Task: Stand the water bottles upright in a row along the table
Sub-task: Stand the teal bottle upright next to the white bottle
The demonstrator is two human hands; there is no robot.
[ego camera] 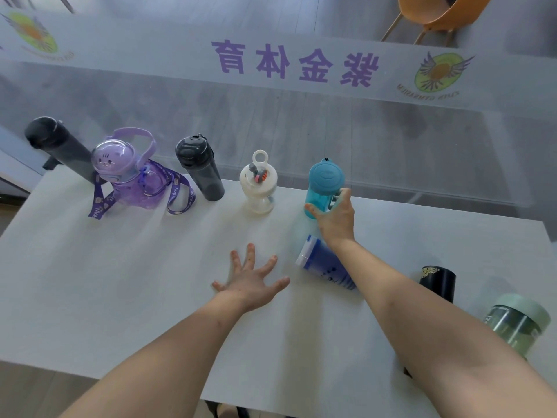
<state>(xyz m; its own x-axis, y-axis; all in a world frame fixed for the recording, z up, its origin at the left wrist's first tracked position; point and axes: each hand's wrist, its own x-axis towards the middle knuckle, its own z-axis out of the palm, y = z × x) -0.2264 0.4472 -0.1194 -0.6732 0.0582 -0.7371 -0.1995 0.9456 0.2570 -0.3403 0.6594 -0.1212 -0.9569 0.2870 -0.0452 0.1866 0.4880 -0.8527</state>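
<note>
Along the far edge of the white table (120,282) stand a tall black bottle (57,144), a purple bottle with a strap (129,173), a dark grey bottle (200,167) and a white bottle with a loop lid (258,182). My right hand (333,217) grips the teal bottle (324,184), upright at the right end of that row. A blue and white bottle (322,263) lies on its side under my right forearm. A black bottle (438,282) and a green-lidded bottle (515,322) lie at the right. My left hand (251,279) rests flat, fingers spread.
A glass wall with purple lettering (294,63) runs right behind the table's far edge. An orange chair (437,13) stands beyond the glass at top right. The table's near edge (150,384) runs below my forearms.
</note>
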